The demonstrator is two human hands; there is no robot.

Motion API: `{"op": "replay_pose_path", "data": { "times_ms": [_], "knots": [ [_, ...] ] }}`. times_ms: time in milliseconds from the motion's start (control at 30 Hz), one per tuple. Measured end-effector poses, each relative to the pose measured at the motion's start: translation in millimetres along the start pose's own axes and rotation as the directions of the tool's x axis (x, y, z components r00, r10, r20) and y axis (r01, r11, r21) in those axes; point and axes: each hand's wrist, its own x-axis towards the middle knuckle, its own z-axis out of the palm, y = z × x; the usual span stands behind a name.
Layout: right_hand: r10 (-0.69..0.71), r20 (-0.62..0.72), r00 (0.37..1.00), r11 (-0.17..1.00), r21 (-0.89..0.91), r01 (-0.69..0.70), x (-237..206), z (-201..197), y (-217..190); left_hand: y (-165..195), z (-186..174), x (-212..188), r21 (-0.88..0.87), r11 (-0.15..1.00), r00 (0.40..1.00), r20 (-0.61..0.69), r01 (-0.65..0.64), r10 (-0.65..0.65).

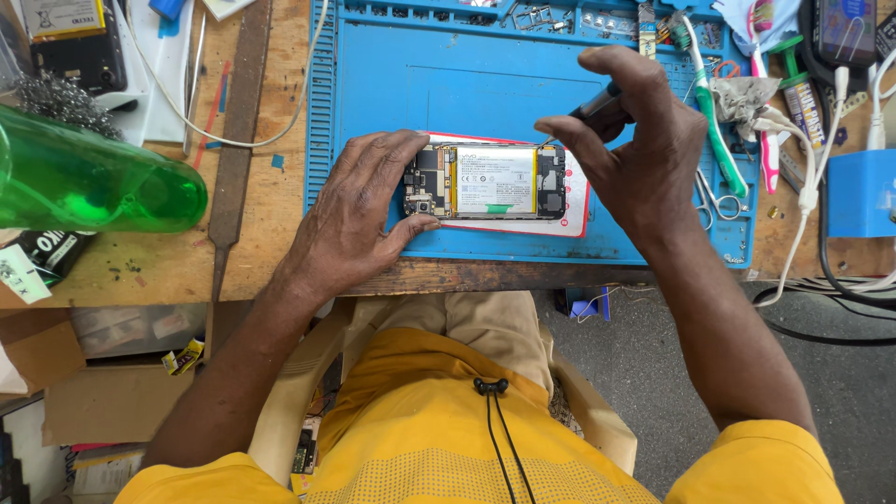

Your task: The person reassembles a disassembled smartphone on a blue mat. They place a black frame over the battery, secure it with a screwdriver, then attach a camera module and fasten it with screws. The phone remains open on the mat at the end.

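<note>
Working top-down on a wooden bench [271,233], biggest items first. Blue repair mat [485,84] covers the bench centre; its upper tray strip holds small screws and metal bits, too small to sort. Green translucent bottle [93,182] lies on its side at the far left, well apart from the mat. Long flat metal file [238,121] runs along the bench between bottle and mat.

Opened phone [490,182], back cover off, lies flat on the mat near its front edge, long side across, battery and boards exposed. It sits on a white card with red edge [577,201].

Left hand [359,210] grasps the phone's left end: thumb on the near edge, fingers curled over the far edge, palm resting on the mat.

Right hand [635,149] is closed around a dark-handled screwdriver [593,105], tip angled down at the phone's upper right corner; can't tell if it touches.

Right of that hand: green-handled toothbrush [714,121], small scissors [717,198], white cable [810,187], all on or beside the mat's right edge.
</note>
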Motion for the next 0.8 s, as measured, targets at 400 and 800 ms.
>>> {"op": "replay_pose_path", "data": {
  "times_ms": [400,800],
  "knots": [
    [-0.106,0.054,0.993,0.978,0.184,0.094,-7,7,2,0,-3,1,0.039,0.999,1.0,-0.019,0.017,-0.016],
    [0.013,-0.057,0.998,0.954,0.299,0.005,-26,21,10,-98,45,14,0.062,0.971,0.969,-0.073,-0.231,0.236]
  ]
}}
